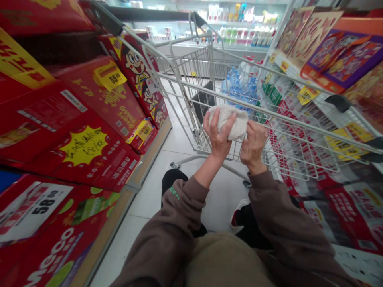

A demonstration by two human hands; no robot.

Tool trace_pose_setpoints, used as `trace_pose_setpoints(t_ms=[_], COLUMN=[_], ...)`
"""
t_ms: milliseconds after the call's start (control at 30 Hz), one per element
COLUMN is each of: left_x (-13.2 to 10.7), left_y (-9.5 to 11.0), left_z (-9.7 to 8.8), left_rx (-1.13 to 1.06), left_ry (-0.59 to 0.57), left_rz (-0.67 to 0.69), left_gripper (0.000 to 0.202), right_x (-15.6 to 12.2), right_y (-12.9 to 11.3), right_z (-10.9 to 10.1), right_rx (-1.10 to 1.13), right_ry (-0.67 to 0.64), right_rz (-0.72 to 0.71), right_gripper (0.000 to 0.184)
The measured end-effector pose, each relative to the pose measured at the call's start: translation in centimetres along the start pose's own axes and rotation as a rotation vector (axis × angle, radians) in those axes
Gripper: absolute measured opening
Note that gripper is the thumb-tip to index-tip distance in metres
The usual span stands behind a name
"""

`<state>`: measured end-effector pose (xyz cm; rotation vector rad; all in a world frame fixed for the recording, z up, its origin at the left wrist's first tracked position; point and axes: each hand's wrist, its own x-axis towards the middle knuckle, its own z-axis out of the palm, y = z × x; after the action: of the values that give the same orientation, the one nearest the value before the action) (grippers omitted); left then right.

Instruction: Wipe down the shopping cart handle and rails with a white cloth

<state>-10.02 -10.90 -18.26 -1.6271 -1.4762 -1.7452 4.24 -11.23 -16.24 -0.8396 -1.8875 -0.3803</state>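
A folded off-white cloth lies against the side of a wire shopping cart, over the upper side bars. My left hand presses on the cloth with its fingers spread over it, holding it from the left. On the cloth's right end, my right hand has its fingers curled and pinches the edge. The cart stands sideways in front of me, with its dark handle at the upper left. Part of the rail under the cloth is hidden.
Red boxed goods with yellow price tags stack up on my left. At right are plastic-wrapped bottle packs and an orange and purple box. Blue-capped water bottles stand beyond the cart. A lit cooler shelf crosses the back.
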Motion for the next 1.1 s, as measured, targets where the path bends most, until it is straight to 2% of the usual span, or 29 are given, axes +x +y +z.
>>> trace_pose_setpoints(t_ms=[100, 200, 267, 333, 400, 467, 533, 600, 667, 733, 800, 900, 967, 1033, 1100], left_x=[-3.0, -6.2, -5.9, -3.9, -2.0, -2.1, -4.8, -9.1, -13.0, -15.1, -15.0, -13.1, -12.6, -13.6, -15.1], left_y=[-0.9, -1.6, -1.3, -0.7, -0.3, -0.5, -1.2, -2.2, -3.0, -3.2, -2.9, -2.1, -1.8, -1.8, -2.0], left_z=[0.4, -0.4, -0.9, -0.8, -0.1, 0.9, 1.7, 1.9, 1.8, 1.6, 1.8, 2.9, 3.7, 3.9, 3.5], left_rx=[-0.038, -0.011, 0.020, 0.023, 0.010, -0.002, -0.009, 0.008, 0.020, 0.047, 0.065, 0.084, 0.114, 0.156, 0.185], left_ry=[-0.068, -0.229, -0.203, -0.092, -0.035, -0.044, -0.113, -0.252, -0.324, -0.413, -0.397, -0.233, -0.174, -0.202, -0.288], left_rz=[0.126, 0.107, 0.081, 0.073, 0.076, 0.071, 0.063, 0.066, 0.059, 0.054, 0.072, 0.140, 0.175, 0.191, 0.212], left_gripper=[0.029, 0.028, 0.028, 0.029, 0.031, 0.031, 0.028, 0.026, 0.024, 0.023, 0.024, 0.030, 0.031, 0.026, 0.021], right_x=[-1.0, -1.8, -1.8, -1.5, -1.2, -1.4, -2.3, -3.4, -4.4, -4.9, -5.0, -4.9, -5.2, -5.8, -6.5], right_y=[0.0, 0.4, 0.6, 0.9, 1.0, 1.0, 1.1, 1.3, 1.8, 2.3, 2.8, 3.2, 3.3, 3.3, 3.5], right_z=[0.0, -0.3, -0.6, -0.8, -0.8, -0.6, -0.5, -0.5, -0.5, -0.7, -0.8, -0.8, -0.6, -0.5, -0.6], right_rx=[-0.014, -0.018, -0.023, -0.031, -0.016, 0.002, 0.002, -0.010, -0.019, -0.031, -0.031, 0.010, 0.041, 0.055, 0.056], right_ry=[-0.023, -0.061, -0.077, -0.078, -0.056, -0.045, -0.072, -0.122, -0.161, -0.175, -0.150, -0.105, -0.101, -0.105, -0.116], right_rz=[0.006, 0.014, 0.028, 0.045, 0.051, 0.058, 0.080, 0.102, 0.103, 0.086, 0.067, 0.050, 0.049, 0.048, 0.042], right_gripper=[0.055, 0.055, 0.056, 0.058, 0.058, 0.058, 0.057, 0.056, 0.056, 0.056, 0.055, 0.056, 0.056, 0.055, 0.053])
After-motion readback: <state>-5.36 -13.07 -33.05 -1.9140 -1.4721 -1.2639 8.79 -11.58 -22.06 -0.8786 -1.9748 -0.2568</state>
